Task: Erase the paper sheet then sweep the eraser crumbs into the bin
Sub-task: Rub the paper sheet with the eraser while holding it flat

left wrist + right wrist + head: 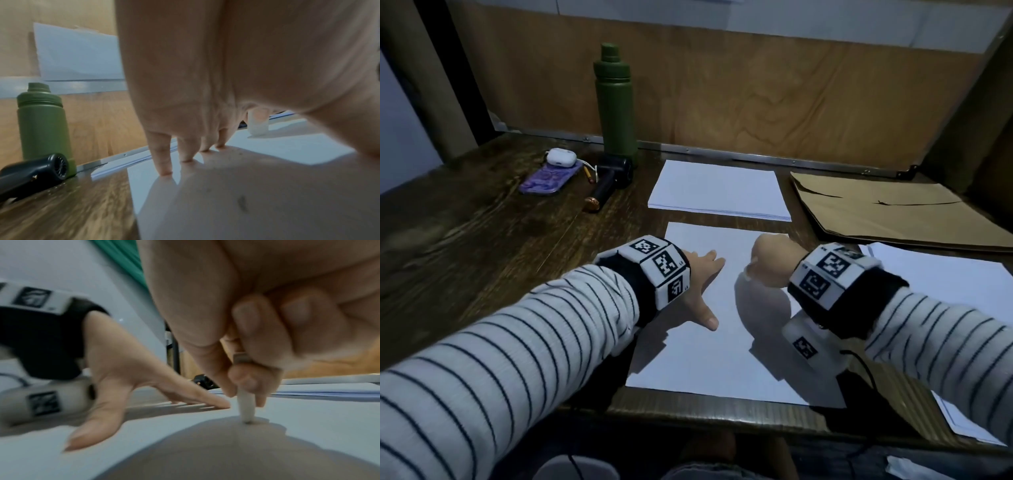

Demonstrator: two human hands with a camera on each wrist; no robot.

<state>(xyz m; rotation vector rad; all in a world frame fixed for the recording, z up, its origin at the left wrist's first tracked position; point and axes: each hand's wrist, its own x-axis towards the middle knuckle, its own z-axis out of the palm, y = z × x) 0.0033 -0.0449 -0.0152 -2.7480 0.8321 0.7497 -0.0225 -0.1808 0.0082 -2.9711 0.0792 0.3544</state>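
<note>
Left hand [205,81] spread, fingertips [165,170] on the paper sheet [287,151]; beyond, perhaps an eraser [258,128]; green bottle [43,120] at left.

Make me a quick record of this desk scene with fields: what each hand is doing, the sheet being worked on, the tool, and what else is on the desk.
left hand: fingers spread flat, pressing the paper sheet
right hand: pinches a white eraser, tip on the sheet
paper sheet: flat on the wooden desk, near its front edge
crumbs: small specks near the left fingertips in the left wrist view
behind sheet: paper stack
far left: green bottle, phone, earbud case
right: brown paper bag
bin: not in view
</note>
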